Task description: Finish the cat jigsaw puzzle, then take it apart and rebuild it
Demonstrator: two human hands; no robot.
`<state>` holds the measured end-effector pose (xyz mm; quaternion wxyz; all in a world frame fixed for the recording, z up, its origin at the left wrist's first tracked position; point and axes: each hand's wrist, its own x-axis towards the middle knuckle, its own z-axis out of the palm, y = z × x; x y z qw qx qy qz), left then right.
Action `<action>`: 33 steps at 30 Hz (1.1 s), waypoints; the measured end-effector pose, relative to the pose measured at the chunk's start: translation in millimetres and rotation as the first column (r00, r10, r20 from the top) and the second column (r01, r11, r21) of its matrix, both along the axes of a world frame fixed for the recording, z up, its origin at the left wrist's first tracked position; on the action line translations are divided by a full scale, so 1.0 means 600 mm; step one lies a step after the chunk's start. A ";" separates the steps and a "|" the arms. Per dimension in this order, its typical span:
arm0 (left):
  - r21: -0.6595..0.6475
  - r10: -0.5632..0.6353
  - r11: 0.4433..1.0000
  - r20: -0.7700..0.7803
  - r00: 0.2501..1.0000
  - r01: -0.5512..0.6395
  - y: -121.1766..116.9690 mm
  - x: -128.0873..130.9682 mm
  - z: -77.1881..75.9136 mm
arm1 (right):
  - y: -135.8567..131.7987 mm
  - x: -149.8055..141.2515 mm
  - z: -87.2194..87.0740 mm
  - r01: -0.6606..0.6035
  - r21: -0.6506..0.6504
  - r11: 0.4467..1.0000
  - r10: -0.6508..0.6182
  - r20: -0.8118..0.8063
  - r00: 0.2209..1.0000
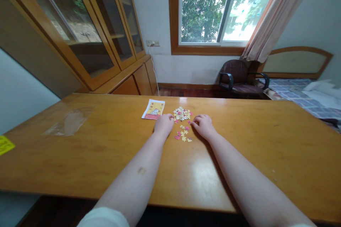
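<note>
A small heap of jigsaw puzzle pieces [182, 113], mostly pale yellow with some pink, lies on the table between my hands. Nearer to me, several loose yellow puzzle pieces [184, 138] and a pink puzzle piece [177, 137] are spread out. My left hand [164, 125] rests at the heap's left side, fingers curled together; whatever they hold is hidden. On the other side, my right hand [204, 125] has its bent thumb and fingers closed at a pink puzzle piece [189, 122]. Behind my left hand lies a picture card [153, 109] with a white animal on yellow and pink.
The wooden table [106, 163] spans the view. A clear plastic bag [69, 122] lies at its left, with a yellow label [5, 144] at the far left edge. Beyond the table stand a glass-door cabinet [114, 17], an armchair [236, 74] and a bed [290, 94].
</note>
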<state>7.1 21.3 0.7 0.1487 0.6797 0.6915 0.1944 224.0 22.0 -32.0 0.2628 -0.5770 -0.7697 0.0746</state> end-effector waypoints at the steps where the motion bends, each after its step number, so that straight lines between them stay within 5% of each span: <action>1: 0.006 -0.015 1.000 -0.008 1.000 0.015 0.000 0.001 0.000 | 0.000 0.000 0.000 -0.002 -0.001 1.000 0.002 0.004 1.000; 7: 0.010 -0.039 0.999 -0.051 0.998 0.040 -0.001 0.004 -0.003 | -0.004 -0.001 0.004 0.009 0.003 1.000 -0.009 -0.009 1.000; 18: -0.102 -0.118 0.988 -0.051 0.992 0.113 -0.005 0.003 0.007 | -0.010 -0.004 0.011 -0.312 -0.005 0.950 0.311 -0.077 0.947; 24: -0.030 0.024 0.999 0.021 1.000 -0.023 -0.002 -0.010 0.009 | -0.008 -0.001 0.011 -0.243 0.005 0.970 0.243 -0.054 0.969; 33: -0.075 -0.095 0.993 -0.081 0.992 0.089 -0.003 0.001 0.003 | -0.012 -0.006 0.013 -0.300 0.014 0.954 0.300 -0.092 0.950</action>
